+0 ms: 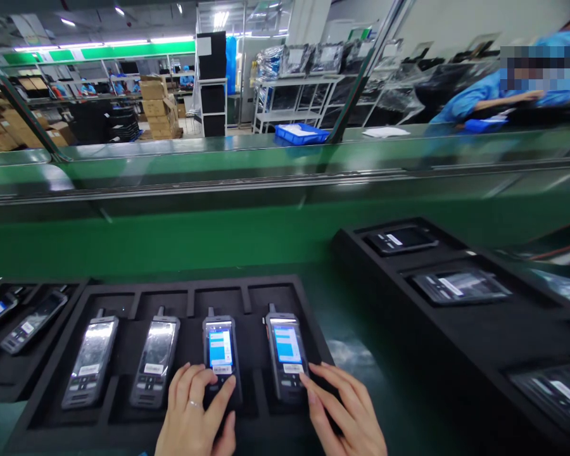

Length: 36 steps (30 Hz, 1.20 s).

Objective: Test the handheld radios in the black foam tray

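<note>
My left hand (197, 408) rests over the lower part of a handheld radio (221, 348) with a lit blue-and-white screen. Its fingers are apart, with index finger and thumb side touching the radio's keypad area. My right hand (346, 408) is at the right edge of a second lit radio (287, 354), fingertips on its keys, fingers spread. Both radios lie face up in slots of a black foam tray (180, 430). Left of them in the same tray lie a radio with a dark screen (156, 358) and another dark one (91, 358).
A second tray (9, 386) with radios stands at the left. To the right are stacked black foam trays (399, 354) holding bagged or dark radios. Beyond the green bench runs a metal rail (266, 185); a blue bin (301, 133) and a co-worker (494, 95) are behind it.
</note>
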Each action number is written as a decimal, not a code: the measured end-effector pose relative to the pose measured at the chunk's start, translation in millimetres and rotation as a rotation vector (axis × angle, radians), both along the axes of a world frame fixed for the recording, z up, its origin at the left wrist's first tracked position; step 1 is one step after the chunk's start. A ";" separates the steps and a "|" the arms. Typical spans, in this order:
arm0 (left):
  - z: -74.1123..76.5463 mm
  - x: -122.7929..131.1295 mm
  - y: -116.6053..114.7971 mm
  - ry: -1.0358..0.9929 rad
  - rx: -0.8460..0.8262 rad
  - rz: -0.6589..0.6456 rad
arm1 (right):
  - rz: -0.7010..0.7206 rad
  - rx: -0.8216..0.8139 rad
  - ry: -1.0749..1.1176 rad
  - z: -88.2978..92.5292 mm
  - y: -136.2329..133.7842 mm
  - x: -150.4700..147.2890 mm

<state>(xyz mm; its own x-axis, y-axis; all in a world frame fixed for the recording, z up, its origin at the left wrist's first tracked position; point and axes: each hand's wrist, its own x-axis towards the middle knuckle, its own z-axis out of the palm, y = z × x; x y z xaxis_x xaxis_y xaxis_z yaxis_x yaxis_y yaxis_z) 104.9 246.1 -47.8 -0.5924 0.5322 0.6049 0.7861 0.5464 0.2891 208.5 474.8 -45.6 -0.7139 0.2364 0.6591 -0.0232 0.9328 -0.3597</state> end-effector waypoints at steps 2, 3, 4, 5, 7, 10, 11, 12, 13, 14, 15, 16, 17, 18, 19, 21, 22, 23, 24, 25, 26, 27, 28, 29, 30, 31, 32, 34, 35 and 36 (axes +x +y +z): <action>8.5 -6.3 -1.8 -0.025 -0.064 -0.011 | 0.001 0.013 -0.023 3.8 2.8 0.5; 14.7 -11.1 -2.6 -0.034 -0.102 -0.004 | -0.005 0.018 -0.039 6.8 4.9 0.0; 21.6 -16.8 -3.0 -0.031 -0.144 0.004 | -0.013 0.025 -0.061 10.2 7.5 -1.3; 28.9 -22.9 -3.0 -0.020 -0.189 0.012 | -0.019 0.031 -0.083 14.0 10.4 -3.6; 41.6 -34.9 -1.8 0.018 -0.262 0.035 | -0.019 0.042 -0.119 20.8 15.8 -11.0; 49.4 -47.0 2.3 0.057 -0.310 0.033 | 0.008 0.051 -0.133 26.0 20.2 -25.6; 48.7 -49.1 3.7 0.064 -0.309 0.033 | 0.009 0.047 -0.127 26.2 20.4 -29.8; 46.7 -50.3 4.9 0.073 -0.309 0.029 | 0.007 0.043 -0.121 25.8 20.2 -33.4; 44.1 -50.8 5.8 0.079 -0.315 0.022 | 0.003 0.039 -0.114 25.1 19.8 -36.0; 41.3 -51.0 6.3 0.086 -0.320 0.018 | -0.005 0.035 -0.104 24.3 19.2 -37.7; 38.7 -50.9 6.4 0.091 -0.327 0.010 | -0.016 0.032 -0.093 23.6 18.7 -38.6; 36.7 -50.7 6.0 0.092 -0.331 0.000 | -0.028 0.031 -0.084 23.1 18.3 -38.9; 35.4 -50.4 5.3 0.084 -0.327 -0.003 | -0.043 0.031 -0.077 22.7 18.0 -38.8; 34.8 -50.1 4.3 0.076 -0.317 -0.003 | -0.059 0.033 -0.074 22.5 17.9 -38.6; 34.9 -49.9 3.1 0.065 -0.305 0.002 | -0.075 0.038 -0.074 22.2 17.7 -38.4; 36.2 -49.6 1.2 0.045 -0.288 0.017 | -0.096 0.056 -0.090 21.2 17.2 -38.6; 36.9 -49.4 0.7 0.040 -0.286 0.020 | -0.101 0.064 -0.099 20.3 17.0 -38.9; 37.6 -49.1 0.5 0.036 -0.284 0.016 | -0.102 0.072 -0.106 19.2 16.7 -39.2; 38.1 -48.7 0.6 0.024 -0.278 0.015 | -0.100 0.080 -0.110 17.9 16.5 -39.5; 38.4 -48.2 0.9 0.006 -0.265 0.021 | -0.096 0.091 -0.115 16.6 16.3 -39.7; 38.7 -47.6 1.3 -0.011 -0.252 0.026 | -0.090 0.104 -0.125 15.5 16.2 -39.7; 39.1 -47.0 1.8 -0.026 -0.245 0.027 | -0.081 0.121 -0.138 14.6 16.3 -39.6; 39.5 -46.5 2.4 -0.036 -0.243 0.026 | -0.071 0.138 -0.151 14.1 16.4 -39.4; 40.1 -46.1 2.9 -0.042 -0.243 0.024 | -0.064 0.151 -0.160 13.9 16.6 -39.0; 40.7 -45.9 3.4 -0.040 -0.247 0.015 | -0.061 0.154 -0.163 14.1 16.9 -38.6; 41.3 -45.8 3.9 -0.035 -0.250 0.004 | -0.063 0.148 -0.159 14.6 17.3 -38.0; 41.9 -45.9 4.3 -0.038 -0.246 0.007 | -0.067 0.135 -0.154 15.2 17.6 -37.5; 42.4 -46.5 4.5 -0.058 -0.235 0.015 | -0.070 0.102 -0.148 16.5 18.3 -36.6; 42.3 -46.8 4.1 -0.064 -0.234 0.007 | -0.068 0.088 -0.150 17.0 18.5 -36.3; 41.8 -46.9 3.5 -0.067 -0.233 -0.007 | -0.064 0.079 -0.156 17.5 18.5 -36.1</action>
